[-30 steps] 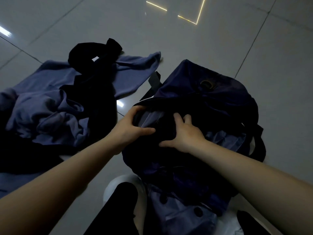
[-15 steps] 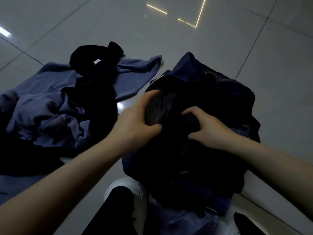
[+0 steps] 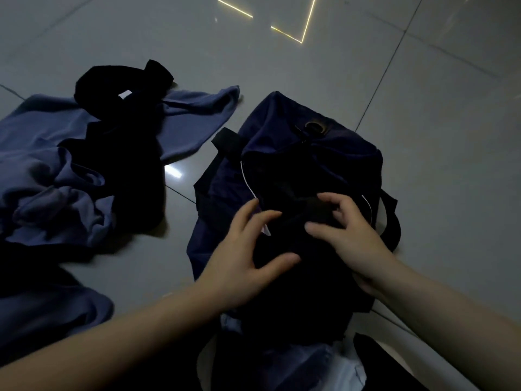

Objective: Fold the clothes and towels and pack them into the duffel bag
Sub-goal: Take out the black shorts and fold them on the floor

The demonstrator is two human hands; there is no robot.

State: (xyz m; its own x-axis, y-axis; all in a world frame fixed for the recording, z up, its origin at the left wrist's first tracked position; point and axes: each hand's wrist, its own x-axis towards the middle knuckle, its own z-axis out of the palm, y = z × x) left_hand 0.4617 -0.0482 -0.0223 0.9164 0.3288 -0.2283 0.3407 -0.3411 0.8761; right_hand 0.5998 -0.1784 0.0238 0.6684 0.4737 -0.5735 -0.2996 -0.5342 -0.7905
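Glossy grey floor tiles (image 3: pixel 423 193) under my navy duffel bag (image 3: pixel 282 122); my left hand (image 3: pixel 242 266) spread, my right hand (image 3: pixel 352 235) pinching black cloth (image 3: pixel 318 210) in its mouth; no readable label

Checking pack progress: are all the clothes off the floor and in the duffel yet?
No: a blue garment and a black garment lie crumpled on the floor tiles, left of the duffel bag.
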